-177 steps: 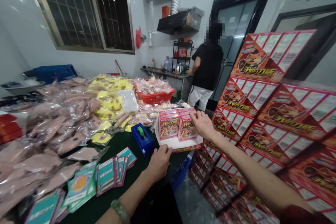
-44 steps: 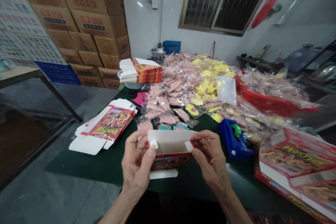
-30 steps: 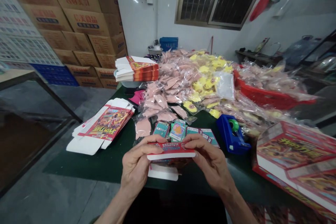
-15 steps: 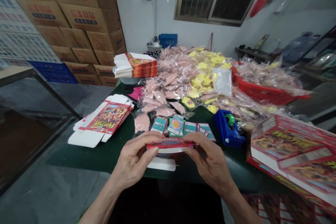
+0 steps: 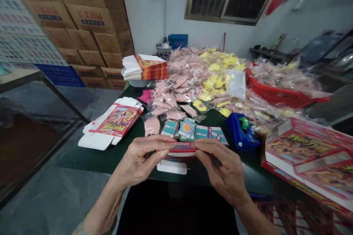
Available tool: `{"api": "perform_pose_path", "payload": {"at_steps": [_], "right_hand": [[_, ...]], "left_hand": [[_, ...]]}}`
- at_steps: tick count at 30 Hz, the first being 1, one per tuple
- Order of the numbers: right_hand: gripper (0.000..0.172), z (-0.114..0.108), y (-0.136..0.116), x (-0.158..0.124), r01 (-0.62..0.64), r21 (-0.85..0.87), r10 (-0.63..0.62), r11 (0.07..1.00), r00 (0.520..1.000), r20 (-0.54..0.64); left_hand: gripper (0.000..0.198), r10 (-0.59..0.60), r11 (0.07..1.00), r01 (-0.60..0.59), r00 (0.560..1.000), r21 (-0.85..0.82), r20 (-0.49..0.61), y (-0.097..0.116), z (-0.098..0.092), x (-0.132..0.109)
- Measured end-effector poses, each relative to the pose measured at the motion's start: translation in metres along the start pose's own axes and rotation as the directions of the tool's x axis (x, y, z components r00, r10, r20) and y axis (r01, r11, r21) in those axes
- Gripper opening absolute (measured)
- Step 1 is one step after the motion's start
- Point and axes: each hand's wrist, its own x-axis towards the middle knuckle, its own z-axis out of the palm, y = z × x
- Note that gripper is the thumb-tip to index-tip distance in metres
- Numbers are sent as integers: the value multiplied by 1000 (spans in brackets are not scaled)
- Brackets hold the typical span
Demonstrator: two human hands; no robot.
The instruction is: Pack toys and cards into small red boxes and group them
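Left of my left grip [image 5: 135, 159], a loose pile of flat printed cartons [image 5: 116, 122] lies on the desk [image 5: 110, 163], and farther ahead of that grip a squared stack of flat cartons [image 5: 145, 67] sits on a white tub [image 5: 132, 83]. The left grip is closed on one end of the small red carton [image 5: 182, 148], with its fingers laid over the top. My right grip [image 5: 222, 170] closes the same way on the other end, so the carton lies level between them, its red edge mostly covered. A moment ago its white inside stood open between my hands; now the top looks folded shut, with only the printed red edge showing. A white strip [image 5: 172, 167] shows just below the grips, but I can't tell whether it belongs to the carton. Just beyond the fingertips lie teal cards [image 5: 190, 131], with pink packets [image 5: 173, 99] behind them. Ahead and right of the right grip stands a blue tape dispenser [image 5: 241, 131], and farther right, a large red display box [image 5: 303, 150] rests on the desk.
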Motion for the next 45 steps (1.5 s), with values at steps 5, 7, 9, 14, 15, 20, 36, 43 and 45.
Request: {"api": "perform_pose_path", "payload": {"at_steps": [5, 7, 9, 14, 15, 20, 36, 43, 45], "right_hand": [[19, 2, 2, -4, 58, -48, -59, 997, 998, -19], [21, 3, 2, -6, 71, -70, -73, 995, 997, -22], [22, 3, 3, -9, 82, -89, -85, 993, 996, -20], [26, 3, -1, -13, 91, -80, -92, 993, 996, -8], [24, 2, -3, -13, 73, -70, -73, 995, 997, -2], [13, -7, -15, -5, -22, -56, 31, 998, 988, 154], [14, 3, -10, -6, 150, -218, -151, 964, 988, 14], [30, 4, 0, -17, 189, -279, -190, 942, 982, 22], [38, 7, 7, -23, 195, -266, -198, 944, 980, 16]], "left_hand": [[30, 62, 993, -64, 998, 102, 19, 0, 1, -5], [32, 93, 987, -94, 996, 132, 13, -1, 2, -8], [34, 127, 979, -124, 992, 162, -6, -3, 5, -13], [33, 216, 956, -189, 971, 224, -103, -5, 16, -20], [30, 215, 962, -186, 968, 202, -130, -4, 17, -20], [15, 55, 998, -55, 998, 34, -17, 7, 8, -6], [25, 193, 954, -170, 978, 249, -73, 6, 16, -19], [32, 220, 926, -186, 973, 329, -70, 0, 21, -24], [35, 208, 931, -170, 974, 324, -88, -6, 27, -30]]}}
